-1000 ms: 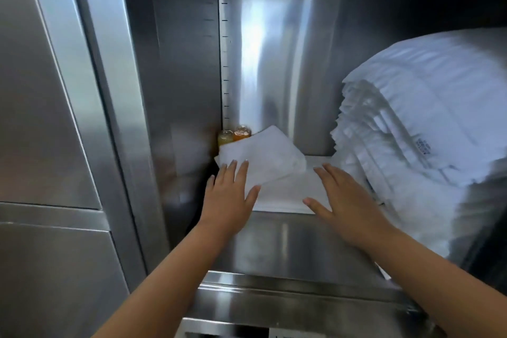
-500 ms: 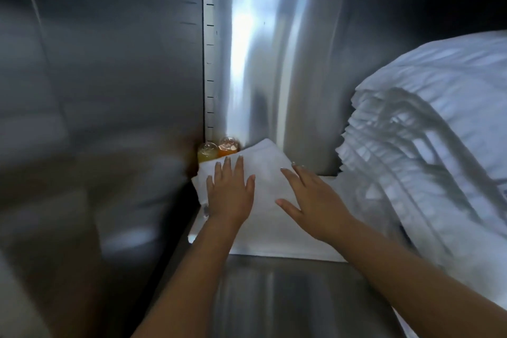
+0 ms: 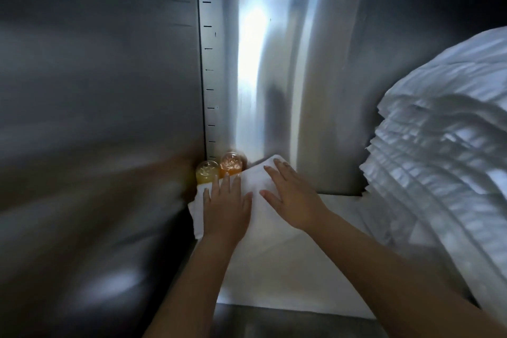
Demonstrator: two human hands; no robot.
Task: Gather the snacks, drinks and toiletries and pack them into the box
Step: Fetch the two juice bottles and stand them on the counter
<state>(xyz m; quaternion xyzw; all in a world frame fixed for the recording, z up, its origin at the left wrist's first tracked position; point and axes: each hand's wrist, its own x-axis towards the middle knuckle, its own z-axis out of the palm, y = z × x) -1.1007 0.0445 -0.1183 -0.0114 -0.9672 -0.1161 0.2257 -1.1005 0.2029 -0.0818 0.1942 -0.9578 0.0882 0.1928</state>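
Observation:
Two small bottles stand in the back left corner of a steel cabinet shelf: a yellow bottle (image 3: 206, 174) and an orange bottle (image 3: 231, 163) beside it. A folded white cloth (image 3: 255, 181) leans in front of them and hides their lower parts. My left hand (image 3: 226, 207) rests flat on the cloth's left side, fingertips just below the bottles. Flat on the cloth's right side lies my right hand (image 3: 292, 196), its fingers reaching the cloth's top edge. Both hands have straight fingers and hold nothing.
A tall stack of folded white linen (image 3: 444, 162) fills the right side of the shelf. White sheeting (image 3: 315, 269) covers the shelf floor, with bare steel (image 3: 288, 324) at its front. Steel walls (image 3: 96, 118) close in the left and the back.
The view has moved closer into the cabinet. Both hands have slid forward onto the leaning cloth; the right hand came left from the shelf sheet onto it.

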